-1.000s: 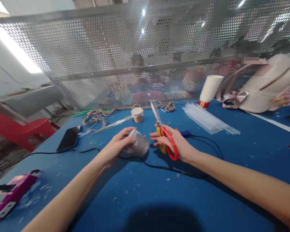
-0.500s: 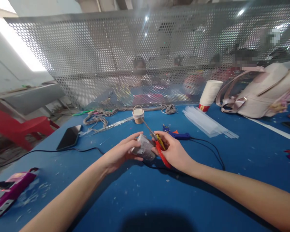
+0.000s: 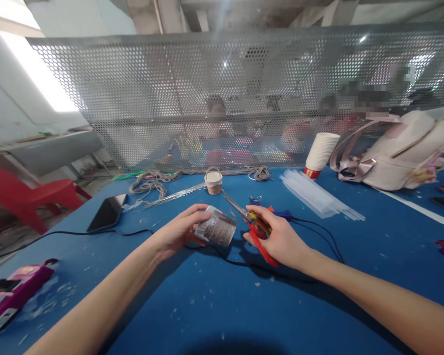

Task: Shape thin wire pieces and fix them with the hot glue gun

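My left hand [image 3: 185, 228] grips a tilted cup-shaped piece [image 3: 216, 227] with a ridged grey-brown side and a whitish patch near my fingers. My right hand [image 3: 277, 234] is closed around scissors [image 3: 258, 241] with red on the handle, their blades pointing up and left, apart from the cup. Something yellow shows among those fingers; I cannot tell if it belongs to the scissors. Beyond the blade tips stands a small bucket [image 3: 213, 183] with a pale upper band, brown lower part and arched handle. A blue glue gun [image 3: 282, 215] lies partly hidden behind my right hand.
Grey cord [image 3: 150, 185] lies along the back by a perforated metal screen [image 3: 151, 103]. Translucent sticks [image 3: 314, 195], stacked paper cups [image 3: 321, 153] and a pale backpack [image 3: 395, 153] are to the right. A phone [image 3: 107, 212], purple power strip [image 3: 17, 296] and black cable are left.
My hands have moved apart. The scissors have shifted right, away from the cup, and the cup has turned, showing more of its ridged side. The view has tilted slightly upward.
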The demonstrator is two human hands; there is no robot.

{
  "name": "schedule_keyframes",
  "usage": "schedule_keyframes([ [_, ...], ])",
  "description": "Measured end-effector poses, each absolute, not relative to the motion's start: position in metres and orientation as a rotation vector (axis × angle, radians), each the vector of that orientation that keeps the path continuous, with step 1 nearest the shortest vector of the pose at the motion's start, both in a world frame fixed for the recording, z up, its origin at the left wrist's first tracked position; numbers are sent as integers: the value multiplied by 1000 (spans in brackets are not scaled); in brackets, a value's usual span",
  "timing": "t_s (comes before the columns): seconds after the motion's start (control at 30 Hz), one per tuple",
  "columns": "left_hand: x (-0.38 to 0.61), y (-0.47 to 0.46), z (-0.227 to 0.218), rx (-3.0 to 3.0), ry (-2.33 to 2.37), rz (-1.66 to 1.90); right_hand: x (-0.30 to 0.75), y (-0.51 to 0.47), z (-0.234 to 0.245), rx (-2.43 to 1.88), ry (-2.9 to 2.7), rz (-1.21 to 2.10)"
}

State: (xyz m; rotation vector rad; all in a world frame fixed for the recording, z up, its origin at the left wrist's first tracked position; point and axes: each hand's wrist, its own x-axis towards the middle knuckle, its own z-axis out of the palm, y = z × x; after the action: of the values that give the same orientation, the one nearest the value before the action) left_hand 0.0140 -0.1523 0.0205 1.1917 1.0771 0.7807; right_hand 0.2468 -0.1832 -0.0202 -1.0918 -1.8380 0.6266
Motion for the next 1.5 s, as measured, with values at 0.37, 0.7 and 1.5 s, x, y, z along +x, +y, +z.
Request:
schedule_keyframes([
  [0.37,20,-153,11,1073,1092,803,235,-182,-26,-1051,-1719,811],
  [0.7,27,-165,21,1310,1000,681,224,-171,-20,-1035,-1218,1334],
  [1.5,32,-166,7,1147,951,989,225,-184,-13,-1090,-1177,1569],
])
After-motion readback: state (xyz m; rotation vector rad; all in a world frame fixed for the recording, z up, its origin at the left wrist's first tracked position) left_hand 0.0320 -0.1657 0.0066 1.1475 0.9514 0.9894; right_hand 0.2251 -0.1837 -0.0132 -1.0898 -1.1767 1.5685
